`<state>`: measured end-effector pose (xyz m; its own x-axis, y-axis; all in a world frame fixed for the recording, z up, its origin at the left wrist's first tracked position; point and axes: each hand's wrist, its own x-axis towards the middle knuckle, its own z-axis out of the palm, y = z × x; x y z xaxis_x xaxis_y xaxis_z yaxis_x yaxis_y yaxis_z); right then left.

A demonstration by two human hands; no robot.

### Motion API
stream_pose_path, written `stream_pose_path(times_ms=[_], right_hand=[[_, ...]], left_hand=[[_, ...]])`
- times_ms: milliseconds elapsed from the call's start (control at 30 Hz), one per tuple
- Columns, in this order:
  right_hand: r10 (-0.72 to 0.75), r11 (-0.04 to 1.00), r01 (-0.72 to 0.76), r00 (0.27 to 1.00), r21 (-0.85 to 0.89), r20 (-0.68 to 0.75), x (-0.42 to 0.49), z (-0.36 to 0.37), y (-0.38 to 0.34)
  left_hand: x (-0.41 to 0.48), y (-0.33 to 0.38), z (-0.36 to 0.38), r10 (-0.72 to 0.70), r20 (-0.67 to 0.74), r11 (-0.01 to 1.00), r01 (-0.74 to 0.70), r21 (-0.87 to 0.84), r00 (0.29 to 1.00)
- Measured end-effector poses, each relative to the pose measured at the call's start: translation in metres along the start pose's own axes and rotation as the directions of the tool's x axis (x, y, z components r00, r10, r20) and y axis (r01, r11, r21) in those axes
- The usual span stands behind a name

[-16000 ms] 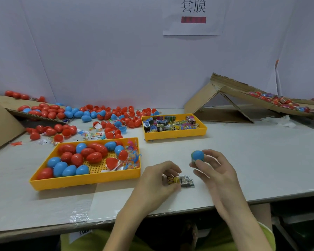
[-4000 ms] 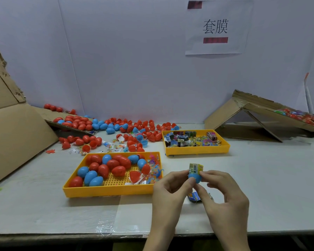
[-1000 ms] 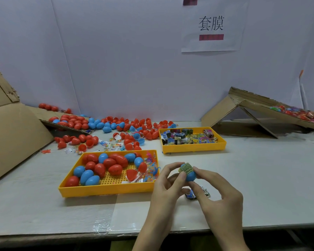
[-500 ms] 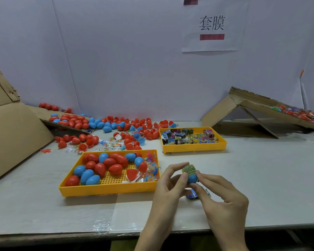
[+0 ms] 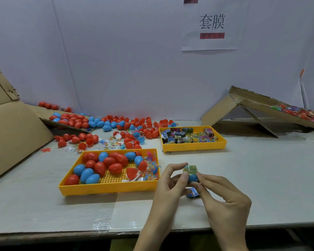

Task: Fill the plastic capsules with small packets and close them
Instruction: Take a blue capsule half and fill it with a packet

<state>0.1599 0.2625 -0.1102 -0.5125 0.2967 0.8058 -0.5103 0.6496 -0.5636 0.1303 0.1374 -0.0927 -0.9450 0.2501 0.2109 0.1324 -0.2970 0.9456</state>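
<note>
**Front edge.** Worktop [image 5: 261, 178], pale. Its near edge runs across the bottom of the view, with a patch of clear tape [image 5: 101, 223] at that edge to the left of the arms.

**Left hand** [image 5: 168, 185]. Narrow grip, with thumb and forefinger pinching the blue capsule [image 5: 192, 177] from its left side.

**Right hand** [image 5: 223, 194]. Narrow grip, with fingertips pinching the same capsule from its right side. The other fingers are loosely curled.

**Blue capsule.** Held just above the worktop between the two hands, right of the near tray's corner. A yellow-green packet [image 5: 190, 169] bulges over its top. How far the packet is seated cannot be told.

**Spare packet** [image 5: 191, 193]. Blue and silver, lying on the worktop under the hands.

**Near tray** [image 5: 107, 189]. Yellow, left of the hands. It holds red and blue capsules, with small clear toy bags at its right end. A bare strip lies between it and the front edge.

**Open room.** Bare worktop runs from right of the hands to the view's right edge.

**Far tray** [image 5: 194, 146]. Yellow and full of printed packets. A gap separates it from the near tray.

**Loose capsules** [image 5: 116, 124]. Red and blue, whole ones and halves, scattered along the back wall.

**Cardboard sheet** [image 5: 13, 133]. Slants along the left side.

**Cardboard ramp** [image 5: 252, 105]. At the right rear, carrying wrapped pieces [image 5: 304, 113].

**Paper sign** [image 5: 211, 24]. On the wall.
</note>
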Motion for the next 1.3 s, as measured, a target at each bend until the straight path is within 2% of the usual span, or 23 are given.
stream_pose_path(times_ms=[233,367,467,667,833,1133,1300], right_hand=[[0.12,0.988,-0.13,0.985,0.081,0.121,0.006,-0.002,-0.009],[0.231,0.928,-0.27,0.958,0.257,0.171,0.011,-0.005,-0.009],[0.26,0.88,-0.332,0.935,0.339,0.241,0.015,-0.009,-0.009],[0.251,0.859,-0.346,0.927,0.377,0.278,0.016,-0.011,-0.005],[0.257,0.86,-0.353,0.924,0.369,0.285,0.015,-0.01,-0.003],[0.249,0.878,-0.346,0.921,0.332,0.301,0.016,-0.009,-0.004],[0.221,0.884,-0.318,0.93,0.343,0.294,0.015,-0.008,-0.003]], left_hand=[[0.001,0.002,-0.002,-0.025,-0.024,0.994,0.022,-0.107,0.999],[0.002,0.003,-0.004,-0.052,-0.001,0.988,0.051,-0.148,0.999],[0.002,0.007,-0.003,-0.064,0.036,0.988,0.069,-0.139,0.997],[0.001,0.003,0.002,-0.05,0.024,0.997,0.052,-0.059,0.998],[0.001,0.004,0.003,-0.023,0.019,0.996,0.025,-0.086,1.0],[-0.001,0.002,0.004,0.009,0.021,0.999,-0.008,-0.035,1.0],[0.001,-0.001,0.003,0.081,-0.051,0.996,-0.083,-0.029,0.995]])
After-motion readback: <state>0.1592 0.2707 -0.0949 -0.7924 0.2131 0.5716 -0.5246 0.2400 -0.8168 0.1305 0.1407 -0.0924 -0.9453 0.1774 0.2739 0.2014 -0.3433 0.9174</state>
